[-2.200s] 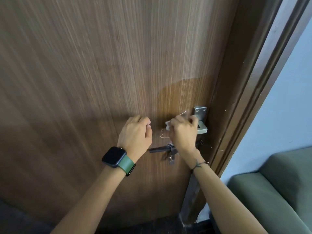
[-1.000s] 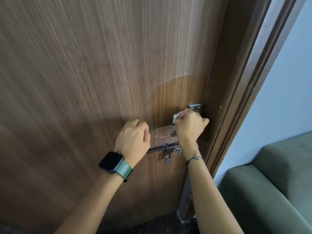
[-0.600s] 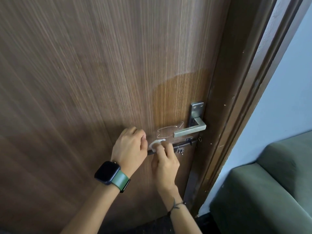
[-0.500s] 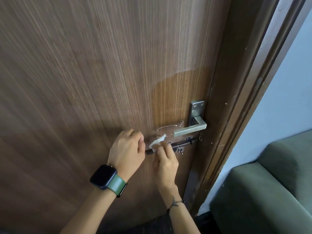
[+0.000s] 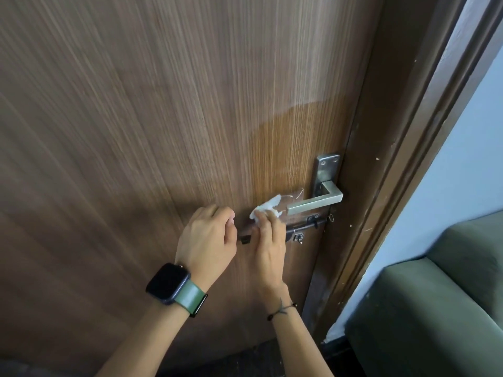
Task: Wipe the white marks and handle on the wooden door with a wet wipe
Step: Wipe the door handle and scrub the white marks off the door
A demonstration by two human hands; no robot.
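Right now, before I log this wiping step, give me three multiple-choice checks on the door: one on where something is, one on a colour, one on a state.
1. Where is the wet wipe?
A. hanging on the lever handle
B. on the door, left of the lever handle's tip
C. on the sofa

2. What colour is the watch strap?
A. green
B. red
C. white

3. What is the state of the white marks?
A. all wiped off
B. some still showing
C. covered with tape

Answers: 1 B, the right hand presses it beside the lever handle. 2 A, the band on the left wrist is green. 3 B, thin white lines remain by the handle.
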